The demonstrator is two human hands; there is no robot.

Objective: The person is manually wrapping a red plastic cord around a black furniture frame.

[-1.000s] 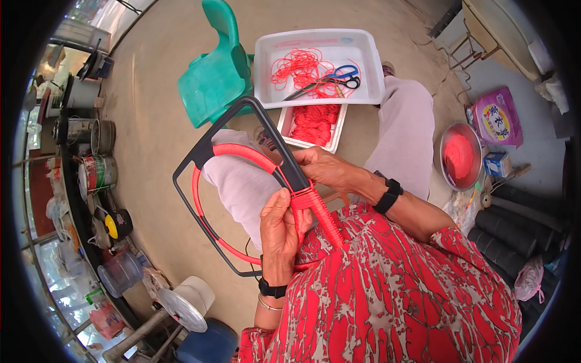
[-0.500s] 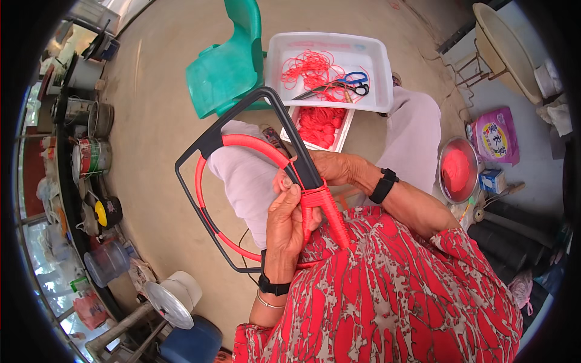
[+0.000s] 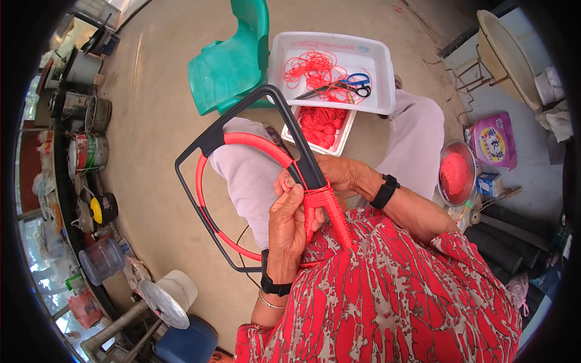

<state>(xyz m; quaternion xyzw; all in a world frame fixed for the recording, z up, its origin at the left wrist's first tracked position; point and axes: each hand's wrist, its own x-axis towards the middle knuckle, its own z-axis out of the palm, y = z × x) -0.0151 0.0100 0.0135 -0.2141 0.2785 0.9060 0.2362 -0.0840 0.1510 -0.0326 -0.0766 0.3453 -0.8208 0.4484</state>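
Observation:
A black frame [image 3: 247, 107] with rounded corners rises from my lap. A red-wrapped ring [image 3: 254, 143] sits inside it, and red cord [image 3: 322, 198] is wound in tight turns round the frame's near bar and along a leg by my shirt. My left hand [image 3: 287, 219] is closed, thumb and fingers pinching at the cord windings. My right hand [image 3: 336, 172] reaches behind the black bar and curls round it; its fingertips show on the other side next to my left thumb. What lies between the fingertips is mostly hidden.
Beyond my knees, a white tub [image 3: 379, 72] holds loose red cord [image 3: 315, 65] and blue-handled scissors [image 3: 356, 79]. Below it, a smaller white box [image 3: 345, 130] has red cord bundles. A green chair [image 3: 227, 69] stands left of them. A metal basin [image 3: 449, 193] is at right, pots at left.
The view has shifted slightly. Both hands keep nearly the same place and grip on the frame and cord.

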